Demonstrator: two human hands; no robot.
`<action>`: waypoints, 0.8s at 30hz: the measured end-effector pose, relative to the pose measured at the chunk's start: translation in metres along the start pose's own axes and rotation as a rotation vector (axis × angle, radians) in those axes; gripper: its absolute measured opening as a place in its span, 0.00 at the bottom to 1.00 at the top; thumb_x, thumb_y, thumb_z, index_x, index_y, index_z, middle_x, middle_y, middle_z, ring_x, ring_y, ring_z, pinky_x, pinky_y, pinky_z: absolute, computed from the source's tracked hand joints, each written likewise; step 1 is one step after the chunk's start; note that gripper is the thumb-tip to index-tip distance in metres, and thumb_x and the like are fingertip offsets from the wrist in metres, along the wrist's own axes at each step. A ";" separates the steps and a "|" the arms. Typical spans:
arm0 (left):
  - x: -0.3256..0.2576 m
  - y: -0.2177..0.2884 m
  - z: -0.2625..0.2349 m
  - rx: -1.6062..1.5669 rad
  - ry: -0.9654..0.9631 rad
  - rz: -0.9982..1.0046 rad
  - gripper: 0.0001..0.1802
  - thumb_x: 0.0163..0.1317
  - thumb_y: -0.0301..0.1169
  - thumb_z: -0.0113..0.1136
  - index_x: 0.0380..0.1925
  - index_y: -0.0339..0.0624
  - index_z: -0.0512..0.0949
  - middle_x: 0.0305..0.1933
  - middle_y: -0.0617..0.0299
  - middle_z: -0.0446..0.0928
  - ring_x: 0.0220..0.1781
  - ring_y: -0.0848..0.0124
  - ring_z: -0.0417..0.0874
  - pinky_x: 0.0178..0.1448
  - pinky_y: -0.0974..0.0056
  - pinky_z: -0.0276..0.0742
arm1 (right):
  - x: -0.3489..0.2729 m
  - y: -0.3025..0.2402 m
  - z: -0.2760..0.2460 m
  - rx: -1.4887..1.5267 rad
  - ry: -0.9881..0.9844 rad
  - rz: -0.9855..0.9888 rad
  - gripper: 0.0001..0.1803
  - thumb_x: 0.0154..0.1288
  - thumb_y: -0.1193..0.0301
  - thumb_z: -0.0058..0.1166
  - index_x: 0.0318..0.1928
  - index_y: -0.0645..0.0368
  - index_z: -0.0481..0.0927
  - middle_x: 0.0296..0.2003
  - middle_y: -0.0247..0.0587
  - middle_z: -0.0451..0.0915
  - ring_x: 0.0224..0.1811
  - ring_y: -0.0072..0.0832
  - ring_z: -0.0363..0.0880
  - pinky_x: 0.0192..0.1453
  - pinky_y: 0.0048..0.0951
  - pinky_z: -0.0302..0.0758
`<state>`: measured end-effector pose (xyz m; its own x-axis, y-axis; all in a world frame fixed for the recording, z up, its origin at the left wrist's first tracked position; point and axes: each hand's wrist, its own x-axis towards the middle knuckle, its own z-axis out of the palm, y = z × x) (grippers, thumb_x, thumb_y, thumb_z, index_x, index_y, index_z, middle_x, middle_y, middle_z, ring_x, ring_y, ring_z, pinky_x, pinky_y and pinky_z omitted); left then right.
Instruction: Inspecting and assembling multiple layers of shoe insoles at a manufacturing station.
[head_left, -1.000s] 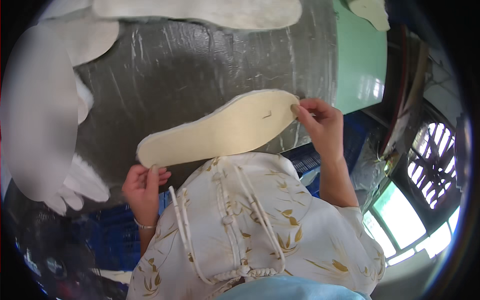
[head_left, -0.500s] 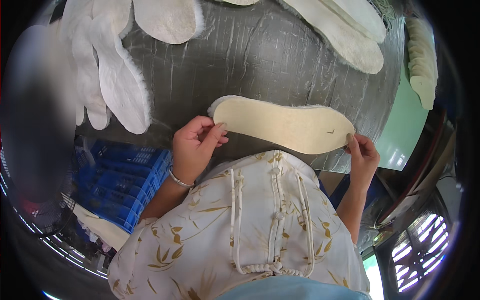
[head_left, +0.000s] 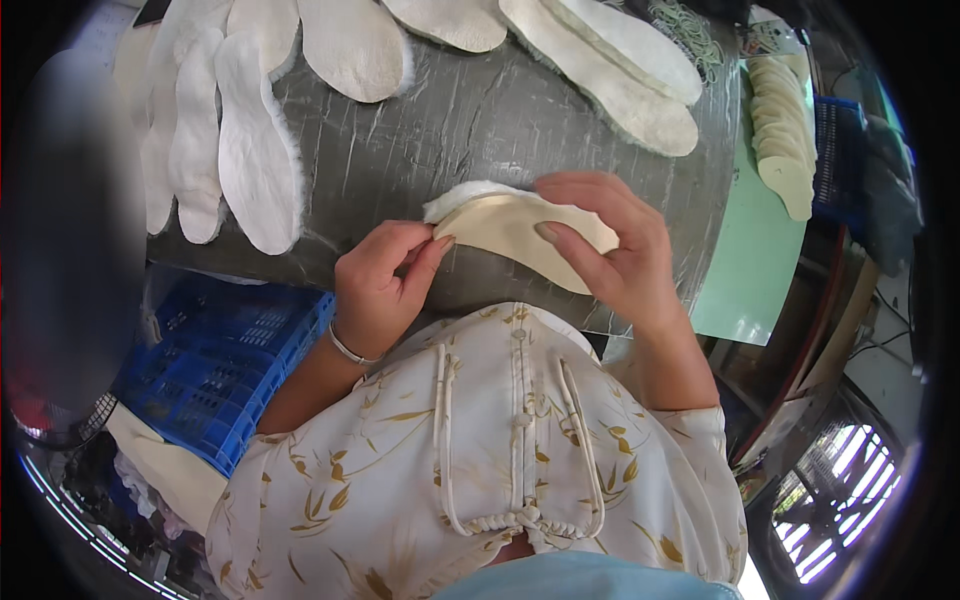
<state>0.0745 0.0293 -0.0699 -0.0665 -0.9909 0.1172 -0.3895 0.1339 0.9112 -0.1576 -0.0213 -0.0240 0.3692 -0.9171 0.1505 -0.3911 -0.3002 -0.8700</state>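
Observation:
A cream insole (head_left: 505, 228) with white fleece along its far edge is held over the near side of the table, its smooth face toward me. My left hand (head_left: 388, 270) pinches its left end between thumb and fingers. Around its middle and right part my right hand (head_left: 622, 240) is closed, thumb on the smooth face and fingers over the far edge. The insole looks bowed between my hands. Part of its right end is covered by my right hand.
Fleece-edged insoles (head_left: 258, 150) lie at the table's far left, and more insoles (head_left: 610, 75) at the back. A row of cream insoles (head_left: 785, 125) rests on a green sheet (head_left: 752, 260) at right. A blue crate (head_left: 215, 350) stands below the table's left edge.
My right hand has moved left from the insole's right tip and now grips across its body. The insole has gone from nearly flat to bowed. My left hand keeps its pinch.

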 end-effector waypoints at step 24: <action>0.016 0.041 0.017 -0.794 -0.058 0.001 0.16 0.57 0.23 0.65 0.45 0.28 0.77 0.35 0.60 0.80 0.39 0.77 0.81 0.44 0.72 0.78 | -0.002 -0.050 -0.014 0.329 0.018 0.059 0.09 0.64 0.77 0.55 0.43 0.67 0.77 0.38 0.35 0.78 0.42 0.21 0.74 0.52 0.24 0.71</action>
<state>0.0413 0.0193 -0.0373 -0.1231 -0.9855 0.1172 0.3798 0.0623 0.9230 -0.1510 -0.0078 0.0261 0.3379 -0.9357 0.1013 -0.1171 -0.1486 -0.9819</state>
